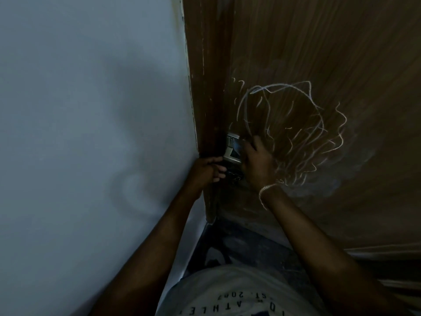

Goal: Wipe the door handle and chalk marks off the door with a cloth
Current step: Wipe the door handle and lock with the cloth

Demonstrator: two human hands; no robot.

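Head view, the only 1: the frame is dim. The brown wooden door point(296, 53) fills the upper right, and a pale wall point(91, 110) fills the left. The metal door handle point(231, 147) sits at the centre, against the door's left edge. White chalk marks point(293, 133) loop and scribble just right of it and have not been wiped.

Both arms rise from the bottom of the frame. The left hand point(206, 171) sits just below and left of the handle, its fingers pointing toward the metal. The right hand point(258, 163), with a thin bracelet point(265, 189) at its wrist, covers the handle's right side with its back to the camera. Whether either hand is closed on anything I cannot tell, because the fingers are in shadow.

Between the 2 hands, under the handle, is a dark bunched shape that may be the cloth point(233, 176) — too murky to be sure.

Judged from this, work is on the handle and the chalk comes later. There are 3 risks:
- In this poor light, patches of the handle could be missed.
- A loosely held cloth could slip to the floor point(250, 247).
- The right forearm lies close to the scribble — dragging it across would smear chalk onto skin and wood.
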